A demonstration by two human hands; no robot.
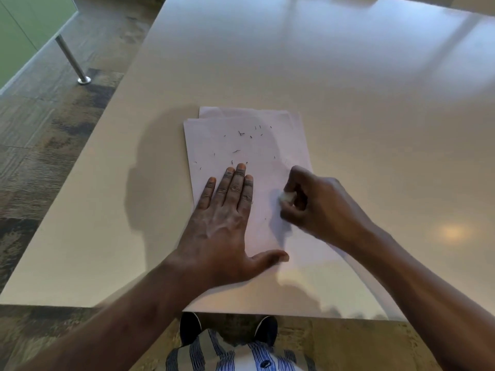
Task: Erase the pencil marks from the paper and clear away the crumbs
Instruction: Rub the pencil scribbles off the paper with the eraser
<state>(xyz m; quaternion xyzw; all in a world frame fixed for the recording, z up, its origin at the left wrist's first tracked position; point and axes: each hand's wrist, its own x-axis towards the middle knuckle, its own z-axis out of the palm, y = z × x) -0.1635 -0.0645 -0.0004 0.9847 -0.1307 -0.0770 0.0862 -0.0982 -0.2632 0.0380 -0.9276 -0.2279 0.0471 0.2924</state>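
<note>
The paper [249,167] lies on the beige surface [348,103], its long axis running away from the person, tilted slightly left. Dark crumbs [242,133] dot its far half. The left hand [227,218] presses flat, fingers straight; the right hand [313,207] pinches a white eraser [286,196] against the sheet.

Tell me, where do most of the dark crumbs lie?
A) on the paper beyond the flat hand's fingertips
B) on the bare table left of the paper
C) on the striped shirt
A: the crumbs lie scattered on the paper past the fingertips of the left hand.
</note>
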